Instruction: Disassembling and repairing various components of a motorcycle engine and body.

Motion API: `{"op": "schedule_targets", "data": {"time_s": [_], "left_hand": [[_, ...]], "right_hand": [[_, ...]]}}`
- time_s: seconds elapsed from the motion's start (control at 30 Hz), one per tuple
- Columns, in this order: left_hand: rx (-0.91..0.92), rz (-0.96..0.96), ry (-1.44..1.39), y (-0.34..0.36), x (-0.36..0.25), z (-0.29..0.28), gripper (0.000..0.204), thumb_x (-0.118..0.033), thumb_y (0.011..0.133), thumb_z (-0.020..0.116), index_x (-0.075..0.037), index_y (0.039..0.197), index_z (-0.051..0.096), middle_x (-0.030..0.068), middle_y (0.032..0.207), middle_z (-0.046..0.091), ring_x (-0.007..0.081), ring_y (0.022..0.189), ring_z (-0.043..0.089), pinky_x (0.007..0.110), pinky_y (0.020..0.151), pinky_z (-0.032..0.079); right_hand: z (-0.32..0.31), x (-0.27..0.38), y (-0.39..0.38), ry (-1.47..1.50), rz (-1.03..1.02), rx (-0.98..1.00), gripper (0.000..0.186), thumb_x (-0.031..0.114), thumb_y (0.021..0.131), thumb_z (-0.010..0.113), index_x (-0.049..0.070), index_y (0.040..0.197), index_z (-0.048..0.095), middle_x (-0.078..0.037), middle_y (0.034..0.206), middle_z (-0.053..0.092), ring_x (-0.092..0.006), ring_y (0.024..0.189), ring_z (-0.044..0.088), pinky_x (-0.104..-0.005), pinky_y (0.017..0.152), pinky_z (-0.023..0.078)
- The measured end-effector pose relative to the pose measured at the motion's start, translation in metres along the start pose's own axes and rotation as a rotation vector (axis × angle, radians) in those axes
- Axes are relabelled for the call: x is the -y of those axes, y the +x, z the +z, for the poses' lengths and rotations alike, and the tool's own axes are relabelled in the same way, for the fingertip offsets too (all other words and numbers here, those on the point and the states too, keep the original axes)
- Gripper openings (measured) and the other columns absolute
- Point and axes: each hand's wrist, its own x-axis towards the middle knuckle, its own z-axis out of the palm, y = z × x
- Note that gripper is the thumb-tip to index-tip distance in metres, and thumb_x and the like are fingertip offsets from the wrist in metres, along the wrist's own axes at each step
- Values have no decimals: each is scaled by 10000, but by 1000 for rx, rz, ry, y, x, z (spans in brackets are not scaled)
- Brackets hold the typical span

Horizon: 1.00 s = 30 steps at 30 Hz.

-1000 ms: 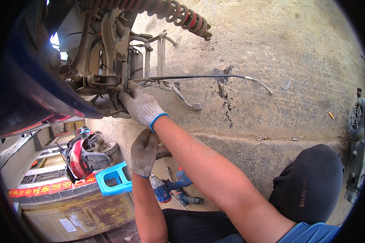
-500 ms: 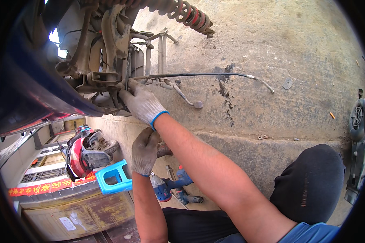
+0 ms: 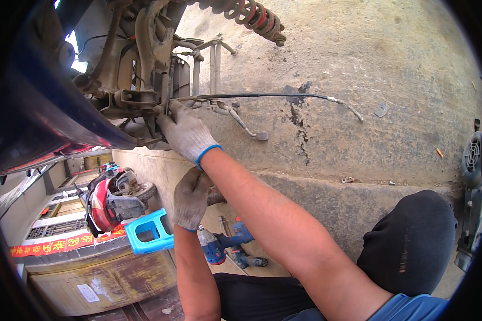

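Observation:
My right hand (image 3: 189,132), in a whitish knit glove with a blue cuff, reaches into the dirty metal frame (image 3: 139,102) of a scooter. Its fingers are bent against the frame, next to where a black cable (image 3: 262,96) comes out; the fingertips and whatever they grip are hidden. The cable runs right and ends in a bare metallic tip. Below the right wrist is my left hand (image 3: 190,199), in a soiled glove, with fingers curled together; what they hold, if anything, cannot be made out. Behind them a dark rounded part (image 3: 215,197) shows, mostly covered by my right forearm.
A blue impact wrench (image 3: 214,249) and another tool (image 3: 246,260) lie beside my left forearm. A blue plastic stool (image 3: 149,233) and a red scooter (image 3: 103,206) stand at left. A coil-spring shock absorber (image 3: 254,18) hangs above. Small metal pieces (image 3: 348,180) lie on the concrete.
The view has shifted slightly. My left hand sits marginally higher, while my right hand stays at the frame. The cable looks a little straighter near the frame.

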Motion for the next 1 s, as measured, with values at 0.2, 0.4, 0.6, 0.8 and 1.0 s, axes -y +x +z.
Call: {"op": "schedule_targets", "data": {"time_s": [0.2,0.4,0.6,0.8,1.0], "left_hand": [[-19,41,-15,1,3,1,263,-205,1004,627,1,1136,724,161,942,750,216,834,699,367,793,541],[0,10,-24,0,3,1,242,-194,1018,631,-4,1134,725,152,922,746,204,813,683,369,768,535],[21,-5,-63,0,-2,2,247,-189,1026,636,17,1134,718,116,932,741,150,823,665,335,766,534],[44,-17,-103,0,-11,0,306,-199,1030,630,26,1220,714,106,992,758,150,861,680,325,795,546],[34,-35,-57,-1,-10,3,380,-223,1031,639,35,1302,704,134,1121,759,167,976,694,313,900,547]], "right_hand": [[3,0,-1,19,-23,-34,461,308,971,607,-6,1305,656,-355,1270,683,-513,1252,627,-545,1108,473],[2,2,-1,38,-25,-12,440,313,972,607,0,1277,660,-349,1258,687,-513,1239,632,-550,1097,476],[-2,5,-4,11,-6,4,448,321,979,605,3,1291,659,-341,1275,686,-505,1252,628,-538,1103,474],[-6,2,-5,-4,8,42,490,380,1005,599,74,1385,639,-311,1320,689,-483,1267,637,-514,1083,496],[-30,-12,1,-124,69,-144,549,408,1002,609,2,1369,650,-322,1303,697,-465,1233,670,-489,1095,508]]}}
